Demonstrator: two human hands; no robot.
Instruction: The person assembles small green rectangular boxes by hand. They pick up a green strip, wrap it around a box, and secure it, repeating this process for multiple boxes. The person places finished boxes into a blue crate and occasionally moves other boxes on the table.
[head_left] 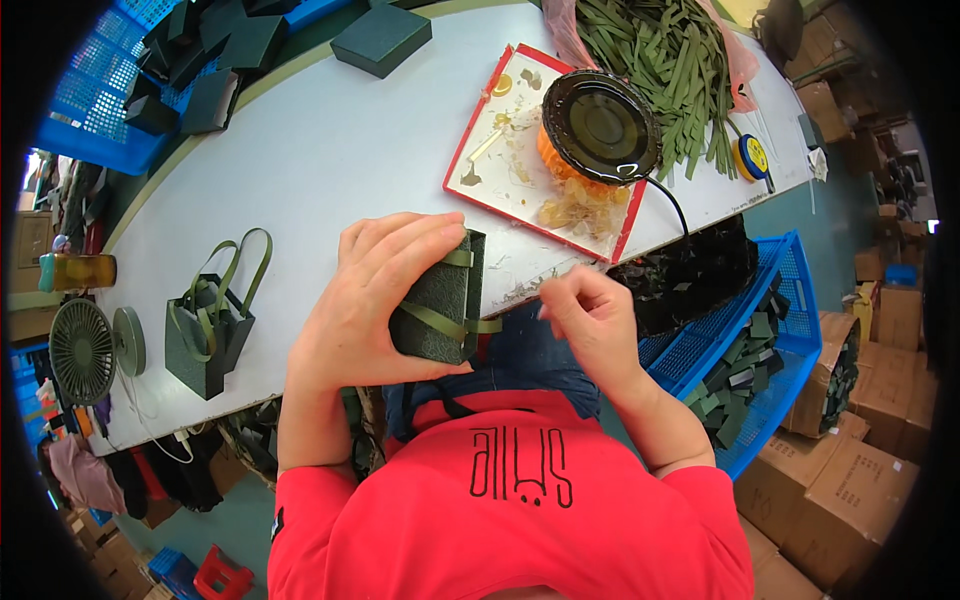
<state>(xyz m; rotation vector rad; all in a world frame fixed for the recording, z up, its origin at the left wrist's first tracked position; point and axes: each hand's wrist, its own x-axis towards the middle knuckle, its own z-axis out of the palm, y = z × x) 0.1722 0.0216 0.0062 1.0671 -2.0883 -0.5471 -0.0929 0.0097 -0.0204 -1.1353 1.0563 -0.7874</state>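
My left hand (pixel 385 300) is closed around a dark green textured box (pixel 432 285), thumb at its near end and fingers over the far end. Olive-green ribbon (pixel 432 318) crosses the box, and short pieces of it stick out on the right side. To the right of the box, apart from it, is my right hand (pixel 595 325) with its fingers curled into a pinch. Whatever those fingertips hold, if anything, is hidden. On the table at left stands a small green box-shaped bag (pixel 212 335) with looped ribbon handles.
Beyond my right hand, a black-topped pot (pixel 603 125) with amber glue-like residue sits on a red-edged white board (pixel 480 185). Green ribbon strips (pixel 660 70) lie behind it. A blue crate (pixel 790 330) of green pieces stands right, a fan (pixel 82 350) left, and a dark box (pixel 382 40) far back.
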